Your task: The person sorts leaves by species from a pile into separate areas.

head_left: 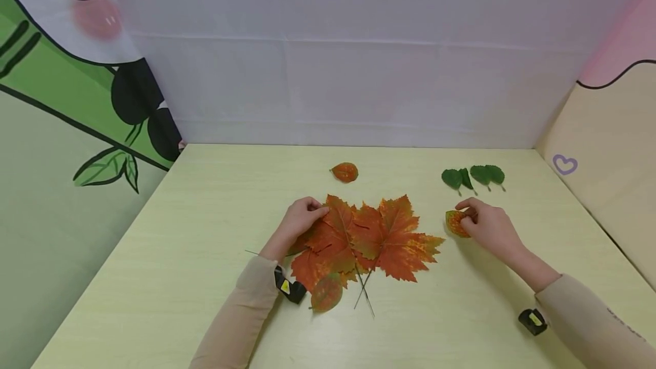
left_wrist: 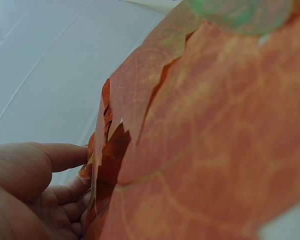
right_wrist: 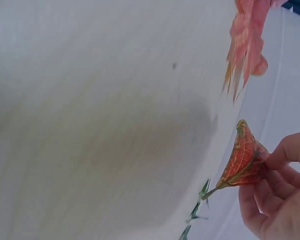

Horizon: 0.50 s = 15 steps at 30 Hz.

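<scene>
While the right hand (head_left: 487,226) pinches a small orange-and-yellow leaf (head_left: 455,224) between thumb and fingers, the left hand (head_left: 301,220) grips the left edge of a heap of large orange maple leaves (head_left: 389,238), its thumb lying on them. The held leaf sits at the left side of the right hand, its stem (clear in the right wrist view) jutting away from the fingertips. The heap spreads rightward from the left hand into the space between both hands, its leaves overlapping, two long stems crossing toward the person. Nearer the person than the left hand, a rounded green-and-red leaf (head_left: 326,292) overlaps the heap's near edge. Beyond the left hand and to its right, a small reddish leaf (head_left: 345,172) lies on the tabletop (head_left: 215,215). Just beyond the right hand, four green leaves (head_left: 480,175) lie in a row.
</scene>
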### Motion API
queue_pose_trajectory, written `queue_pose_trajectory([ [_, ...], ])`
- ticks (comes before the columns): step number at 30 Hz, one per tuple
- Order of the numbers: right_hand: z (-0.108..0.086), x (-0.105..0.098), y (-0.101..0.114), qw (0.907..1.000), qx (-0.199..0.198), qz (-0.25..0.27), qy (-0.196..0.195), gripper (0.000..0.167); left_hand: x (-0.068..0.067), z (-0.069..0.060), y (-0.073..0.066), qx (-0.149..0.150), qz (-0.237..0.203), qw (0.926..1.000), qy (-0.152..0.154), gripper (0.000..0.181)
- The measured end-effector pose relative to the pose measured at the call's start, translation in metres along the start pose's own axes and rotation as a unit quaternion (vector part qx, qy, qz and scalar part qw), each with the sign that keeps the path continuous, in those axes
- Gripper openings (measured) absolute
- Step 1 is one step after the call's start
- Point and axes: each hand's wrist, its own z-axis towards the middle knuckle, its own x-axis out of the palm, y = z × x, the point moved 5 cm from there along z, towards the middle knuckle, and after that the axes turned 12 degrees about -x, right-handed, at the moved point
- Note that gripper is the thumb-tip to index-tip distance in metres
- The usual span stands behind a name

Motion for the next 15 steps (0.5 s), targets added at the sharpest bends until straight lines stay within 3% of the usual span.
queue_pose_trajectory([
  [15,0.002,-0.026,-0.069,0.9972,0.073,-0.005,0.015,0.030,0.001,0.000,-0.001,-0.003,0.002,1.0000,0.006,0.024],
])
